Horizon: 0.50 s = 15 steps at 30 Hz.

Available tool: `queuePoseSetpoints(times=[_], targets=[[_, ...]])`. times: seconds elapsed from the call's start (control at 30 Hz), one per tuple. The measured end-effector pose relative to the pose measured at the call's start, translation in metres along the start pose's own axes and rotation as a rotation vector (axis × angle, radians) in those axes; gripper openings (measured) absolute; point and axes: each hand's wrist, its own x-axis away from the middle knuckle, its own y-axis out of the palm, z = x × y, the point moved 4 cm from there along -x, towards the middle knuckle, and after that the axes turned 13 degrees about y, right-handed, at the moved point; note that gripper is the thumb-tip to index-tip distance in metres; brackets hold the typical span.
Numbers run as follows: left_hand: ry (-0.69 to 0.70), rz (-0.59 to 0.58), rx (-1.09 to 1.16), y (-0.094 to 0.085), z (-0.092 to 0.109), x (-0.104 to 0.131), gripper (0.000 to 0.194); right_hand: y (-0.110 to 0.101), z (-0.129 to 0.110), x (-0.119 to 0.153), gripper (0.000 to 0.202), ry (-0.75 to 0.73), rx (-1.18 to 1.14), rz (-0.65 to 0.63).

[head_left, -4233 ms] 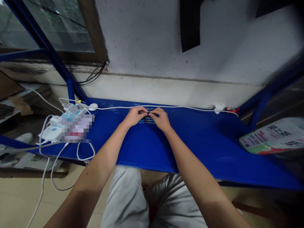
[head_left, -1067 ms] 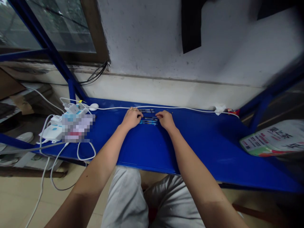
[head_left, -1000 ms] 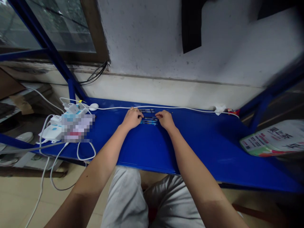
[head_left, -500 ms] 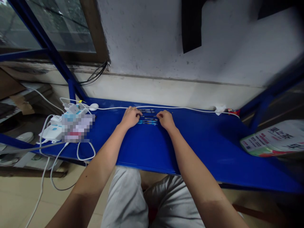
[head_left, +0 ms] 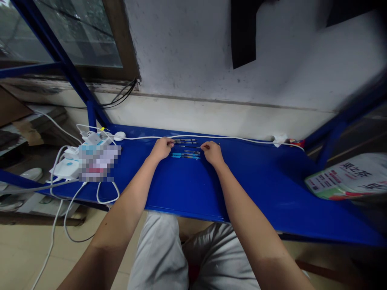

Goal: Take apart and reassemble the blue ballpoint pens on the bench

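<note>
Several slim pens lie side by side on the blue shelf top (head_left: 187, 189), between my hands. The nearer group, the blue pens (head_left: 186, 155), has light-blue parts at the left ends. Behind it are dark pens (head_left: 189, 141). My left hand (head_left: 161, 149) is at the left ends of the dark pens, thumb and fingers pinched around one pen's end. My right hand (head_left: 212, 153) pinches the right end of a thin dark pen refill (head_left: 190, 147), which points left between the two groups. Its far end is free of my left hand.
A white cable (head_left: 238, 139) runs along the back by the wall. Power strips and chargers (head_left: 65, 167) with looping cords crowd the left end, beside a blurred-out patch. A printed package (head_left: 347, 177) stands at the right. Blue frame posts (head_left: 90, 114) rise at both ends.
My left hand has moved a little left, off the refill's left end and over to the dark pens. More of the blue pens shows. My right hand stays almost in place, still pinching.
</note>
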Motion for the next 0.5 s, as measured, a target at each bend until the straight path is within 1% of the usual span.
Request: queuePoseSetpoints(times=[0.07,0.1,0.13,0.17,0.23,0.3,0.4,0.5], targets=[[-0.085,0.155,0.228,-0.001,0.001,-0.002,0.010,-0.002,-0.002,0.001,0.019,0.017,-0.037,0.010],[-0.140,0.229,0.354,-0.001,0.001,-0.002,0.012,-0.002,-0.003,0.002,0.019,0.023,-0.054,0.011],[-0.187,0.286,0.478,-0.001,0.003,-0.001,0.015,-0.003,-0.004,0.003,0.018,0.027,-0.069,0.009],[-0.217,0.319,0.592,0.001,0.006,0.000,0.018,-0.003,-0.006,0.003,0.017,0.028,-0.081,0.008],[-0.269,0.348,0.764,0.003,0.011,0.002,0.025,-0.005,-0.009,0.005,0.014,0.021,-0.099,0.009],[-0.308,0.352,0.864,0.006,0.016,0.005,0.027,-0.006,-0.011,0.006,0.012,0.011,-0.108,0.019],[-0.333,0.334,0.940,0.009,0.021,0.008,0.025,-0.007,-0.012,0.007,0.013,-0.001,-0.118,0.025],[-0.329,0.326,0.994,0.011,0.025,0.008,0.025,-0.007,-0.012,0.007,0.013,0.007,-0.125,0.021]])
